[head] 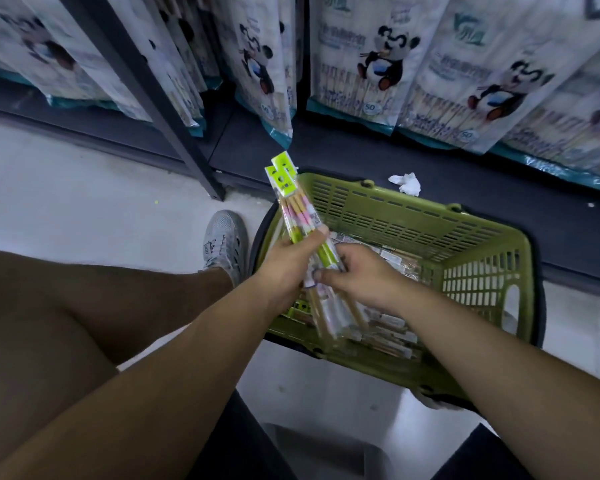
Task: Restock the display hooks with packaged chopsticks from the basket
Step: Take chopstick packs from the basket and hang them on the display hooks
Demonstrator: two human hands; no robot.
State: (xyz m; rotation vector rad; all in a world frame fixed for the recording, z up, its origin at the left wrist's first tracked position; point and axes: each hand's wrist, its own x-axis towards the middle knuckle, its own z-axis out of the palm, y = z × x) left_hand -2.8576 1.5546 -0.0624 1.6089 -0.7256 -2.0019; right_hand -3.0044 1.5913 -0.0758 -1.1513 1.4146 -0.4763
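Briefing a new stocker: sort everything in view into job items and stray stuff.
Job: chopstick packs gripped by left hand and right hand; green basket; spare packs inside it.
Stray: crumpled white tissue; hanging panda bags; grey shoe.

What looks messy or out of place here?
A crumpled white paper scrap lies on the dark shelf base just behind the green basket. It looks like litter, not stock. The chopstick packs look fine.
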